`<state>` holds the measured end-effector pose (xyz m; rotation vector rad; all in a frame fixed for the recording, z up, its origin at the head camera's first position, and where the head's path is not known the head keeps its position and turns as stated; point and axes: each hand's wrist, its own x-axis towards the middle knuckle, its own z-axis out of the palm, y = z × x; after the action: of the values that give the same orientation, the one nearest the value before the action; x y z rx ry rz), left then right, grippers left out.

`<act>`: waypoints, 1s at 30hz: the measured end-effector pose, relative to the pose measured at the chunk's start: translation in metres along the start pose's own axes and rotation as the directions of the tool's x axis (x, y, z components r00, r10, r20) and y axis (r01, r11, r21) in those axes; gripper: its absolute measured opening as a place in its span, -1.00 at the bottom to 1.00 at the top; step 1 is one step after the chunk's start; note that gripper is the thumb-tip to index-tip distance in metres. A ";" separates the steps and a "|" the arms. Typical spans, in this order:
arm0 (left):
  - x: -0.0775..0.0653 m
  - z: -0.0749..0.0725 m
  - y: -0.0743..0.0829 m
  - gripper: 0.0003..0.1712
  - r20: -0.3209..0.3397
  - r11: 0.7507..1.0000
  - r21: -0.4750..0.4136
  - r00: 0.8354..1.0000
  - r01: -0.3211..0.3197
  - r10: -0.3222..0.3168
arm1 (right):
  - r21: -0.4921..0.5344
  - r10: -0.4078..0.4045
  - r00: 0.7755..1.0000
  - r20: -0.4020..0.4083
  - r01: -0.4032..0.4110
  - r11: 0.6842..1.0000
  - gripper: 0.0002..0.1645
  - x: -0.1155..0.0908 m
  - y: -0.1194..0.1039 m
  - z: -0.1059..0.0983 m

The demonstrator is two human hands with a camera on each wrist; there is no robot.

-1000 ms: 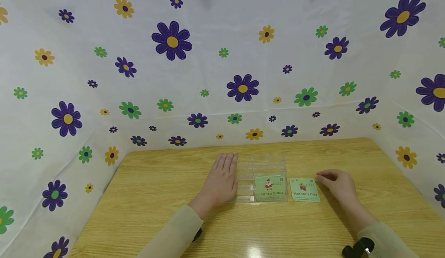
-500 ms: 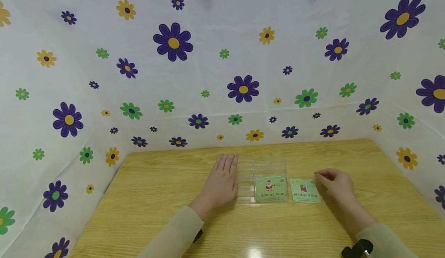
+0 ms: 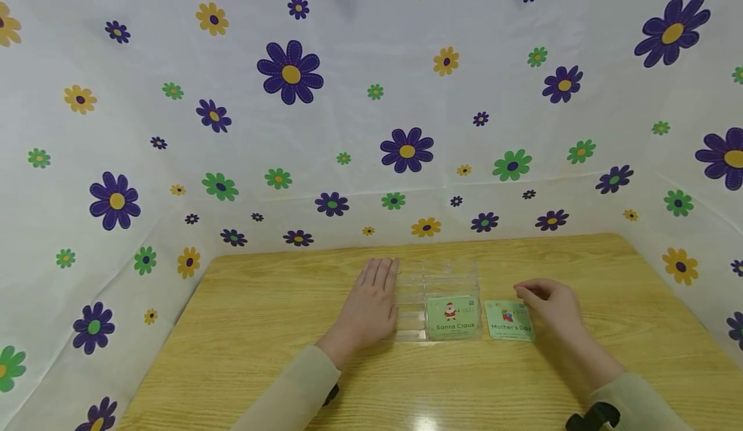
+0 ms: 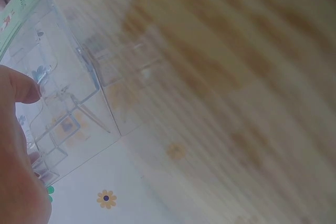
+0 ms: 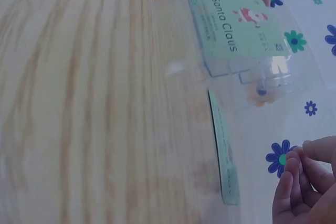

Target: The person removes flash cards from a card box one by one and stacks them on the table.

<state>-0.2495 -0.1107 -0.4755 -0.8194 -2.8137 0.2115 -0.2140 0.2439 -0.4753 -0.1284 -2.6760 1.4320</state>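
Note:
My left hand [image 3: 368, 305] lies along the left side of a clear plastic case [image 3: 449, 284], fingers straight and together. In the left wrist view its thumb [image 4: 25, 88] touches the see-through plastic. A green "Santa Claus" card [image 3: 453, 318] sits in the case's right front part. Just right of the case, a green "Mother's Day" card [image 3: 509, 321] lies flat on the table. My right hand [image 3: 554, 305] is over that card's upper right corner, its fingers curled and thumb and index tips together. Nothing shows between them in the right wrist view, where the hand [image 5: 307, 182] is apart from the card.
The wooden table [image 3: 261, 328] extends around the case. White cloth with purple, yellow and green flowers [image 3: 348, 115] encloses its back and sides. A dark device [image 3: 593, 416] sits at the right wrist.
My right hand has moved left, from beside the "Mother's Day" card to over its corner. My left hand and the case stay together in place. The head view has shifted slightly.

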 end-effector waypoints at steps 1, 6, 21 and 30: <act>0.000 0.000 0.000 -0.07 0.000 1.000 0.000 1.000 -0.003 0.003 | 0.011 -0.003 1.000 0.007 0.003 1.000 -0.61 0.000 -0.001 0.001; -0.001 0.000 0.002 -0.08 0.006 1.000 0.006 1.000 -0.009 0.009 | 0.062 -0.002 0.999 0.034 0.000 0.998 -0.63 -0.003 -0.009 0.005; -0.001 0.005 0.003 -0.08 -0.006 1.000 -0.011 1.000 -0.014 0.014 | 0.159 -0.026 0.995 0.100 0.009 0.987 -0.65 -0.013 -0.028 0.015; -0.002 0.001 0.001 -0.09 0.006 1.000 0.012 1.000 -0.005 0.005 | 0.173 -0.043 0.992 0.121 0.022 0.985 -0.63 -0.014 -0.038 0.020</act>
<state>-0.2478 -0.1107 -0.4765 -0.8242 -2.8136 0.2311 -0.2037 0.2053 -0.4555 0.0193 -2.6195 1.7041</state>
